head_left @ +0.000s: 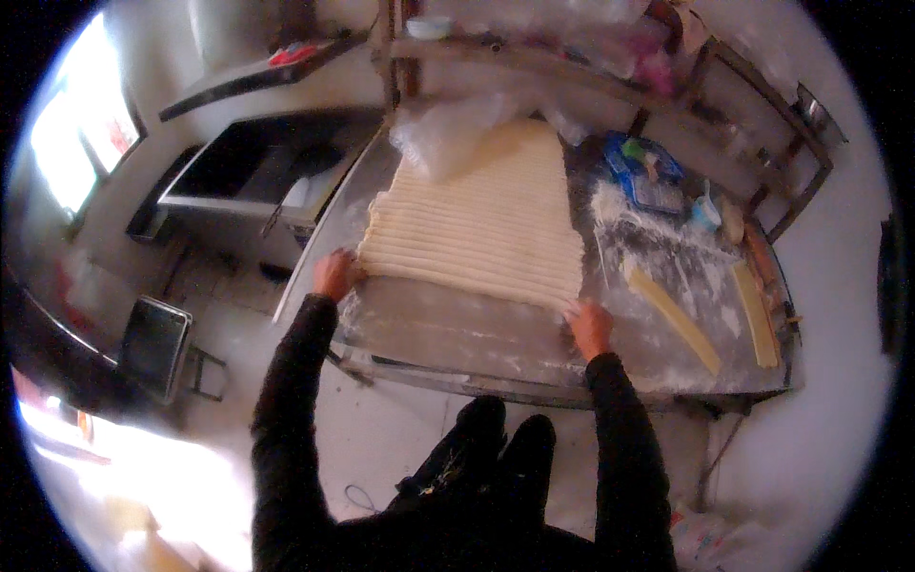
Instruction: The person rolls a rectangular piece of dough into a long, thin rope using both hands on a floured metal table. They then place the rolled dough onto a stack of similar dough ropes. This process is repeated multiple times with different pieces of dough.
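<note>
Long pale dough strips (pixel 467 234) lie side by side in a wide sheet on the floured work table (pixel 429 319). At the left end of the nearest strip, my left hand (pixel 335 275) has its fingers closed on the dough. My right hand (pixel 589 327) pinches the same strip at its right end, so the strip stretches between both hands along the sheet's near edge. Crumpled clear plastic (pixel 443 143) covers part of the far left of the sheet. To the right, two separate dough strips (pixel 675 319) rest on the flour-dusted tabletop.
A blue package (pixel 643 172), a light-blue cup (pixel 705 212) and a rolling pin (pixel 760 253) stand or lie at the table's right side. Behind runs a cluttered wooden shelf (pixel 562 67). A dark-topped counter (pixel 253 157) and a stool (pixel 155 348) are at left.
</note>
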`<state>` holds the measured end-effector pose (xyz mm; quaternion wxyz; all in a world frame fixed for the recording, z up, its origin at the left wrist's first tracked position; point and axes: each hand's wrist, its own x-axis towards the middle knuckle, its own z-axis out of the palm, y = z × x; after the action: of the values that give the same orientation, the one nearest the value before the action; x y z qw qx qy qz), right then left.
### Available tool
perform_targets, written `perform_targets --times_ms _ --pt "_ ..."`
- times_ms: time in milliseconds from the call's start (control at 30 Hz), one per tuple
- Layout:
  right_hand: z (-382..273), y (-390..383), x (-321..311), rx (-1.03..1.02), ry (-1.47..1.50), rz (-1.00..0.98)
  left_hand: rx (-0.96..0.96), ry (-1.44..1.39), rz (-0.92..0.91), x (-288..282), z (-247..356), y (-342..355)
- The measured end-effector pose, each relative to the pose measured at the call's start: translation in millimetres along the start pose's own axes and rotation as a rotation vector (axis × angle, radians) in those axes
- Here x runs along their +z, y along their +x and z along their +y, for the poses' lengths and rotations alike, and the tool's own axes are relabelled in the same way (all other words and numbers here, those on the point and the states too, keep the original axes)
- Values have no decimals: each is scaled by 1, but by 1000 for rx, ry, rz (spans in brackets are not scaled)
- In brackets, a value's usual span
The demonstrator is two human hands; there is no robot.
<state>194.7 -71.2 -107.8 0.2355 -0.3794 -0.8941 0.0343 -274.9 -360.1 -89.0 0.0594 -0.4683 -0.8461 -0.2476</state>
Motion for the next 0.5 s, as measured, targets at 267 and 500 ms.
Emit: perform_targets --times_ms 267,500 --pt "-16 6 -24 116 -76 -102 109 -50 24 8 -27 3" --pt "-5 2 -17 41 -86 -72 241 262 -64 -4 67 14"
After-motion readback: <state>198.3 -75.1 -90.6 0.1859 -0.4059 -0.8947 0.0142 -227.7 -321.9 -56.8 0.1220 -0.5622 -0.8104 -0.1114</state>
